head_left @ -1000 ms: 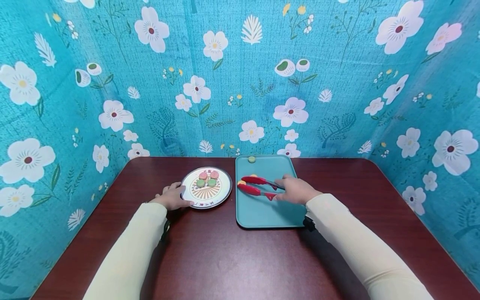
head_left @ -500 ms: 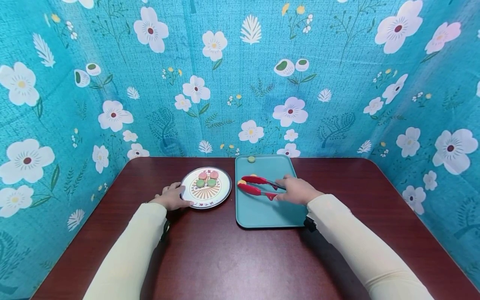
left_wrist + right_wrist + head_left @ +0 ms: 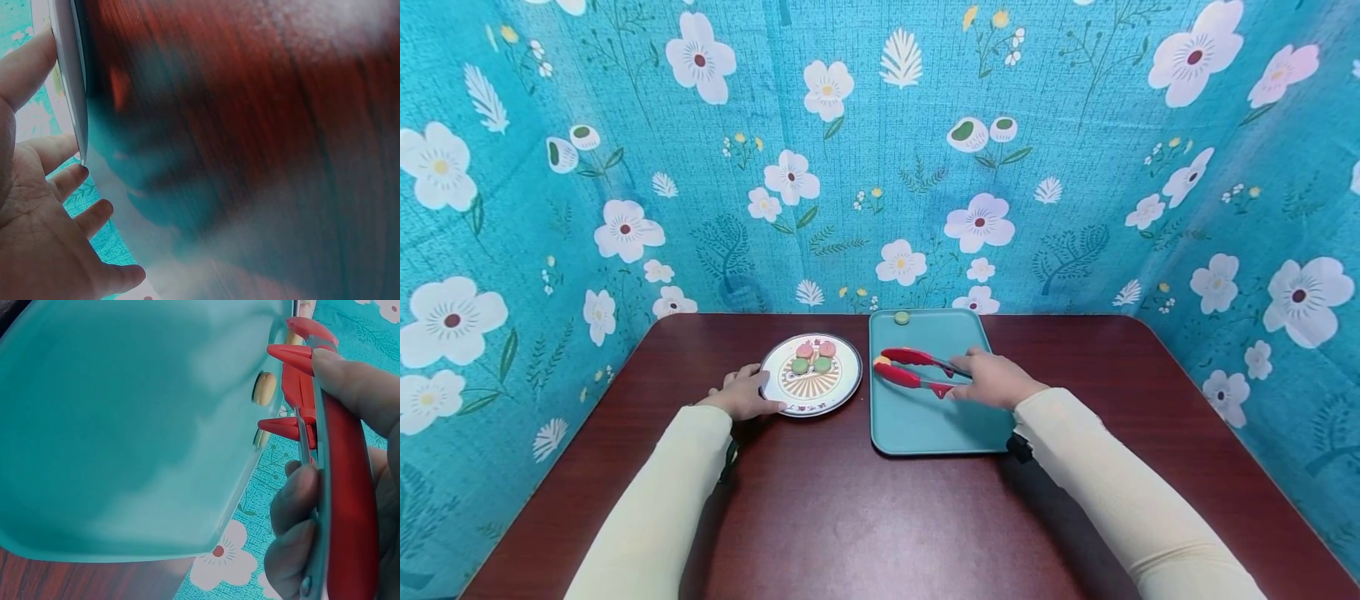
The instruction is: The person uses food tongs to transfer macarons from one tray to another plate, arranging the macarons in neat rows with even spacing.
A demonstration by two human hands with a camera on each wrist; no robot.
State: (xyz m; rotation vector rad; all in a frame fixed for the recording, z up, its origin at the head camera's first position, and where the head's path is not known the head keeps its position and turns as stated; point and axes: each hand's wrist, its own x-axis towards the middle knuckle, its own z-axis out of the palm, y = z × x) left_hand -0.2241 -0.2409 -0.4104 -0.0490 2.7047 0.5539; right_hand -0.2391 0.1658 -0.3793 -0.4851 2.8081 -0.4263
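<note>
My left hand (image 3: 747,394) rests beside the white patterned plate (image 3: 808,407), thumb and index fingertip against its rim; in the left wrist view the other fingers are spread. Two pink macarons (image 3: 806,351) and two green macarons (image 3: 823,365) lie on that plate. With curled fingers my right hand (image 3: 996,379) grips red-headed tongs (image 3: 898,376) over the left side of a teal tray (image 3: 925,425). A yellow macaron (image 3: 882,360) sits between the tong heads. Another yellow macaron (image 3: 264,389), mostly hidden by the tongs in the head view, lies on the tray.
A green macaron (image 3: 902,317) lies at the tray's far left corner. The plate stands just left of the tray on a dark red-brown table (image 3: 820,517). A blue floral cloth (image 3: 865,167) encloses the back and sides.
The tong heads have shifted slightly away from me, covering more of the second yellow macaron. My left hand and the plate have stayed in place.
</note>
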